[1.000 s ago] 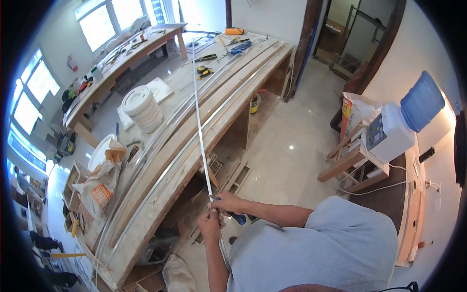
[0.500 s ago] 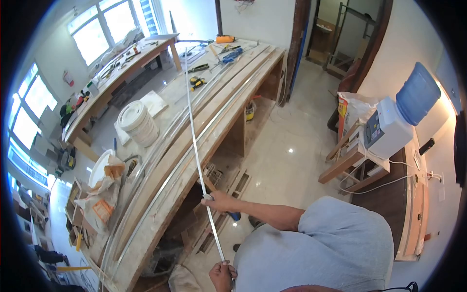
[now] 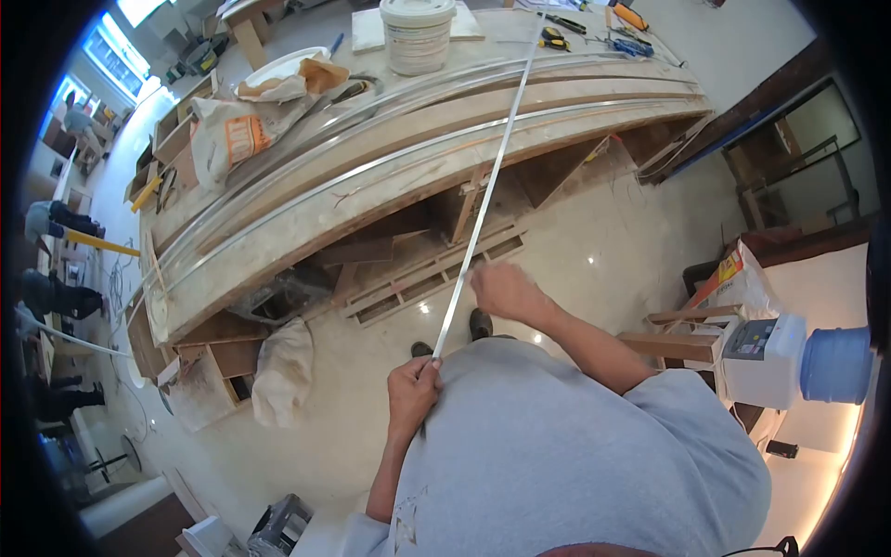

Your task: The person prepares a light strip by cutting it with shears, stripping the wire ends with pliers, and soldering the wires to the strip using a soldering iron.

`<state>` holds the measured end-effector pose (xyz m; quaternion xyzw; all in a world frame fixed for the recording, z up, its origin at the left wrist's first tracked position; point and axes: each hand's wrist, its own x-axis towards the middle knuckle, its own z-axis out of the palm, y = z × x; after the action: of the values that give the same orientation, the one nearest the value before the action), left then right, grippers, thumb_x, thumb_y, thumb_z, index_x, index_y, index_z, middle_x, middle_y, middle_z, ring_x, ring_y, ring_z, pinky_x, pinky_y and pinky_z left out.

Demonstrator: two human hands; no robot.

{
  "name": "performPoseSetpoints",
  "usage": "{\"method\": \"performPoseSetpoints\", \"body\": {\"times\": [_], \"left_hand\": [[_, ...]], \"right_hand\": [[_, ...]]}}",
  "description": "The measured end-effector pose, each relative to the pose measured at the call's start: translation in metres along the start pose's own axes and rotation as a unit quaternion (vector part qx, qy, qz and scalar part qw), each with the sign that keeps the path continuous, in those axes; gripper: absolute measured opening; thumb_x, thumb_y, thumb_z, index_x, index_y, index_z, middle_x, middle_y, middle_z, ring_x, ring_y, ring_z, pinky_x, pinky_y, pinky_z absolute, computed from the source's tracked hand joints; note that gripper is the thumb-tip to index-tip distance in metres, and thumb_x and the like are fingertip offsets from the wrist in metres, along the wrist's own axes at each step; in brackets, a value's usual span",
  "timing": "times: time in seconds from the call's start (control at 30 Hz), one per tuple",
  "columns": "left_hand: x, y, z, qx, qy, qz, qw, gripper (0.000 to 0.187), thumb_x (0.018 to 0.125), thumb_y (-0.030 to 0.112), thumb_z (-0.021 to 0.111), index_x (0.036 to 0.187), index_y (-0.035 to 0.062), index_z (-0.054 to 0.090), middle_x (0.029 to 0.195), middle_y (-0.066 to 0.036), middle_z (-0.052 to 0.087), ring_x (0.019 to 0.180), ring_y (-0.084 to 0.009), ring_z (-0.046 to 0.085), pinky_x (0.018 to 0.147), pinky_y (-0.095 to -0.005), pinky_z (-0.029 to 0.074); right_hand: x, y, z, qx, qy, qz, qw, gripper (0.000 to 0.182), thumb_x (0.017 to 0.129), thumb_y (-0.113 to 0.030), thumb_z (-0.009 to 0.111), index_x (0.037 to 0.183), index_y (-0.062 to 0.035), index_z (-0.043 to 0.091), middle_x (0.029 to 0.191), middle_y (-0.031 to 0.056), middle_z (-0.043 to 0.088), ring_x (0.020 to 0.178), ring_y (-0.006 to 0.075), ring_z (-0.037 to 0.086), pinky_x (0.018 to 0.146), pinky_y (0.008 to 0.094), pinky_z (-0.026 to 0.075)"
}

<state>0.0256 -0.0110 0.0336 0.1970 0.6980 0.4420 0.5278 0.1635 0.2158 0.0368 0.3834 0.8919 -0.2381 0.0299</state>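
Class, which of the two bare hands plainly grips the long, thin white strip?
The left hand: its fingers close on the white strip beside the grey shirt. The blurred right hand is farther up, its contact unclear.

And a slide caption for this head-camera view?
Left hand grips the lower end of a long, thin white strip, right hand nearby, before a wooden workbench bearing a round white bucket.
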Motion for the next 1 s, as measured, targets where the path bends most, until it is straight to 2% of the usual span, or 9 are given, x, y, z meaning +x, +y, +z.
{"method": "performPoseSetpoints", "body": {"times": [0.13, 0.23, 0.37, 0.43, 0.5, 0.57, 0.77, 0.93, 1.0], "left_hand": [[0.005, -0.004, -0.001, 0.014, -0.017, 0.003, 1.0, 0.024, 0.098, 0.019, 0.063, 0.092, -0.0009, 0.074, 0.063, -0.002, 0.062, 0.05, -0.0071, 0.05, 0.048, -0.0275, 0.04], [0.006, 0.001, -0.001, 0.021, -0.009, 0.006, 1.0, 0.024, 0.098, 0.019, 0.062, 0.091, -0.001, 0.073, 0.064, -0.003, 0.063, 0.051, -0.0078, 0.051, 0.049, -0.0274, 0.041], [0.015, 0.001, -0.007, -0.045, -0.067, 0.015, 0.997, 0.028, 0.102, 0.02, 0.059, 0.1, -0.0049, 0.071, 0.069, -0.006, 0.067, 0.053, -0.0113, 0.057, 0.05, -0.0279, 0.045], [0.024, 0.0, -0.019, -0.173, -0.137, -0.041, 0.974, 0.048, 0.107, 0.036, 0.052, 0.11, -0.0092, 0.066, 0.081, -0.015, 0.071, 0.063, -0.0189, 0.068, 0.057, -0.0288, 0.053], [0.033, -0.012, -0.031, -0.32, -0.197, -0.092, 0.922, 0.077, 0.105, 0.061, 0.042, 0.119, -0.012, 0.06, 0.096, -0.023, 0.072, 0.078, -0.0283, 0.074, 0.068, -0.0334, 0.06], [0.042, -0.009, -0.042, -0.382, -0.245, -0.166, 0.876, 0.098, 0.097, 0.078, 0.034, 0.125, -0.0135, 0.055, 0.107, -0.027, 0.069, 0.089, -0.0348, 0.074, 0.077, -0.0388, 0.062], [0.05, -0.001, -0.06, -0.367, -0.306, -0.149, 0.866, 0.109, 0.093, 0.084, 0.028, 0.129, -0.0159, 0.051, 0.111, -0.03, 0.067, 0.096, -0.04, 0.073, 0.08, -0.046, 0.061], [0.033, -0.003, -0.082, -0.372, -0.278, -0.155, 0.872, 0.112, 0.093, 0.085, 0.024, 0.133, -0.0171, 0.049, 0.114, -0.03, 0.066, 0.098, -0.0399, 0.072, 0.082, -0.0478, 0.06], [0.018, -0.004, -0.099, -0.38, -0.26, -0.167, 0.872, 0.097, 0.1, 0.075, 0.032, 0.133, -0.014, 0.052, 0.108, -0.027, 0.069, 0.095, -0.0367, 0.073, 0.078, -0.0439, 0.061]], "right_hand": [[0.0, -0.001, 0.005, 0.009, -0.014, -0.031, 0.999, 0.035, 0.102, -0.028, 0.05, 0.093, -0.0009, 0.07, 0.086, 0.0303, 0.069, 0.082, 0.0477, 0.068, 0.076, 0.0588, 0.054], [-0.006, -0.029, -0.012, 0.03, -0.018, 0.067, 0.997, 0.042, 0.104, -0.032, 0.048, 0.094, 0.0032, 0.067, 0.082, 0.0311, 0.067, 0.081, 0.0523, 0.066, 0.077, 0.0617, 0.052], [-0.03, -0.04, 0.011, 0.026, -0.1, -0.051, 0.993, 0.043, 0.105, -0.035, 0.049, 0.095, 0.0033, 0.066, 0.079, 0.0298, 0.068, 0.07, 0.0478, 0.068, 0.069, 0.0563, 0.055], [-0.008, -0.03, -0.003, 0.173, -0.109, 0.092, 0.975, 0.051, 0.104, -0.045, 0.053, 0.104, 0.0039, 0.067, 0.081, 0.027, 0.069, 0.073, 0.0443, 0.07, 0.068, 0.0527, 0.056], [0.007, -0.021, -0.016, 0.272, -0.074, 0.212, 0.936, 0.057, 0.101, -0.054, 0.058, 0.102, 0.0027, 0.067, 0.068, 0.0129, 0.063, 0.056, 0.0249, 0.065, 0.051, 0.0395, 0.052], [0.018, -0.005, -0.014, 0.4, -0.04, 0.218, 0.889, 0.053, 0.097, -0.055, 0.065, 0.096, -0.0018, 0.065, 0.062, 0.002, 0.053, 0.046, 0.0114, 0.052, 0.042, 0.0288, 0.043], [0.042, -0.016, -0.006, 0.534, -0.021, 0.224, 0.815, 0.028, 0.094, -0.035, 0.075, 0.09, -0.0132, 0.058, 0.062, -0.002, 0.052, 0.045, 0.0103, 0.05, 0.04, 0.0264, 0.042], [0.055, -0.022, -0.005, 0.581, -0.027, 0.196, 0.789, 0.027, 0.092, -0.028, 0.077, 0.086, -0.0152, 0.054, 0.061, -0.003, 0.051, 0.046, 0.0094, 0.049, 0.041, 0.0267, 0.042], [0.058, -0.025, -0.006, 0.584, -0.019, 0.188, 0.79, 0.026, 0.092, -0.026, 0.078, 0.087, -0.0134, 0.056, 0.061, -0.0021, 0.053, 0.045, 0.0102, 0.051, 0.04, 0.0271, 0.042]]}}
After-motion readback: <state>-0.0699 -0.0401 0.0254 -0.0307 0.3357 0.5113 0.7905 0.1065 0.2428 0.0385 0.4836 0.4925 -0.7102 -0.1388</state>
